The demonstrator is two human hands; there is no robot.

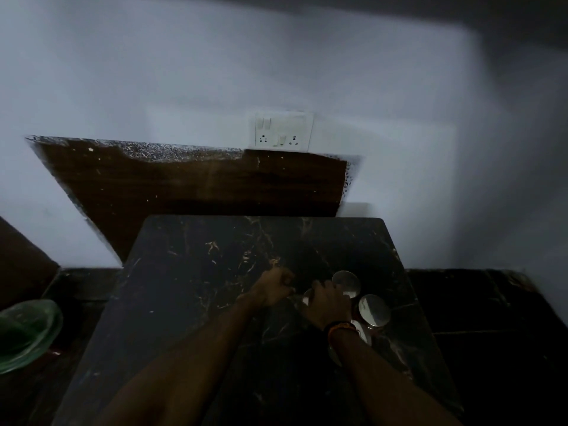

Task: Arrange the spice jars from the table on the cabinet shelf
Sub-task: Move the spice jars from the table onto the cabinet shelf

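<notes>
Dim, blurry shot. Task looks barely started, going by this view: the spice jars all sit on the dark marble table, clustered at about 4 o'clock on the tabletop, and no cabinet shelf is in view, so nothing can be counted as placed.

Jars I can make out by their shiny lids: far jar, near jar just beside it at its 5 o'clock, and a third jar mostly hidden under the right hand. A pale lid edge shows behind the right wrist; could be a fourth, can't tell.

Right hand is down over the cluster, fingers curled, seems to be gripping the third jar from above; the far jar is touching or just beside its knuckles at 1 o'clock, the near jar at its 3 o'clock. A wrist band shows.

Left hand sits at 9 o'clock of the right hand, fist-like, fingers curled; whether it holds anything, cannot tell, too dark.

Left to do, I judge: carry every jar over.
</notes>
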